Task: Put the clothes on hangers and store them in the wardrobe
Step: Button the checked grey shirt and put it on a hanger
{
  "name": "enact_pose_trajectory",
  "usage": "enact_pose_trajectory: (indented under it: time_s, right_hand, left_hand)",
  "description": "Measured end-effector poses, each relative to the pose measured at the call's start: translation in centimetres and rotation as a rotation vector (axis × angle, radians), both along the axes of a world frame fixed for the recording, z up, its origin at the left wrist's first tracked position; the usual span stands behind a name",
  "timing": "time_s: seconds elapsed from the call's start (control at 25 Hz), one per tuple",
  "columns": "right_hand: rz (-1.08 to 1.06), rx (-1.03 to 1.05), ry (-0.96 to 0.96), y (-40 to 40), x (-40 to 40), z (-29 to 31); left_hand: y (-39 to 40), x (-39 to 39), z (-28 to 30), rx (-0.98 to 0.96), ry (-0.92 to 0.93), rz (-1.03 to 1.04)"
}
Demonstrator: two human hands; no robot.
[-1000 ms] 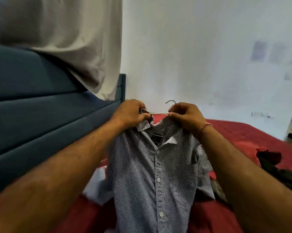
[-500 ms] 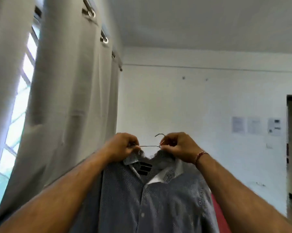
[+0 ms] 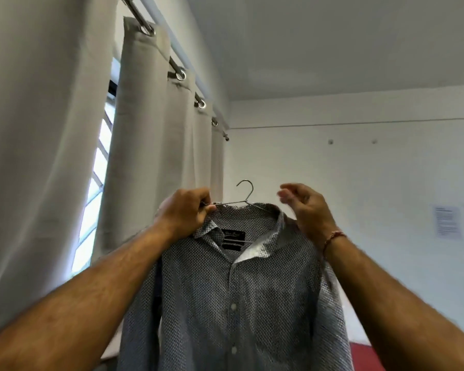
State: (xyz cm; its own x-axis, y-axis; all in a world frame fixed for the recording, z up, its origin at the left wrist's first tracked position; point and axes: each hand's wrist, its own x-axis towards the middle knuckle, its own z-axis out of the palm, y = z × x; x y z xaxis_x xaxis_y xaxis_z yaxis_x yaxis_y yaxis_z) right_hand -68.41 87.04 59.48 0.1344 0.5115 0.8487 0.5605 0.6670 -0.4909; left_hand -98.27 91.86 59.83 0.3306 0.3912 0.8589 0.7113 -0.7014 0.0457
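Obs.: patterned shirt hangs on a wire hanger, held up at head height between the two hands.

Left hand: fingers curled, pinching the hanger's left wire arm together with the collar edge. This hand seems to carry the whole load.

Right hand: fingers spread and relaxed, holding nothing. It hovers just above the shirt's right shoulder, its heel near or brushing the fabric (contact not resolvable).

Geometry: the hanger's long axis runs left to right between the hands, the right end sitting lower than the left. The hook stands up from the middle, nearer the left hand than the right, its opening facing the left hand. The shirt drops straight below both hands, front toward the camera, top open at the collar.

Judgement: the hanging step looks nearly done. The free right hand is best placed to take the hook. No wardrobe in view, so its direction from the hands cannot be told. Curtain lies beyond the left hand.
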Motion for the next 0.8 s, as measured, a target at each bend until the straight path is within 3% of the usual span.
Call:
enact_pose_trajectory:
  time_s: [0.12,0.2,0.48,0.68,0.8]
  right_hand:
    - [-0.069,-0.076,-0.449,1.8,2.9,1.7]
    - [0.008,-0.094,-0.552,3.4,2.9,2.3]
    - [0.28,0.332,-0.388,3.7,-10.5,6.3]
    - [0.482,0.518,-0.268,-3.5,-23.6,8.3]
    - [0.569,0.553,-0.218,-9.7,-31.2,8.7]
  left_hand:
    - [-1.5,-2.2,1.0,0.079,-0.142,0.131]
    - [-3.4,-3.9,2.1,0.134,-0.193,0.244]
    - [-17.9,-12.5,7.1,0.108,-0.235,0.596]
    - [-35.0,-20.2,11.3,-0.066,-0.089,0.891]
    - [-46.1,-24.6,12.8,-0.04,0.006,1.154]
